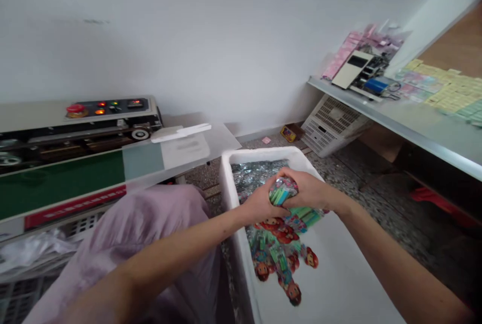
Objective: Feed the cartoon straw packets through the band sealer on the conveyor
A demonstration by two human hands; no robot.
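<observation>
Both my hands meet over a white plastic bin [341,274] on the floor. My left hand [259,206] and my right hand [307,189] are closed together round a stack of small colourful packets [283,191] with green edges. Below them, inside the bin, lie several more packets [280,251] printed with a cartoon figure in red. The far end of the bin holds a heap of shiny silver packets [252,173].
A band sealer machine [75,128] with a green conveyor belt and lit buttons stands at my left. A metal shelf [414,123] at the right carries cards and a small device. A white crate [331,125] leans under it. Purple cloth [150,233] covers my lap.
</observation>
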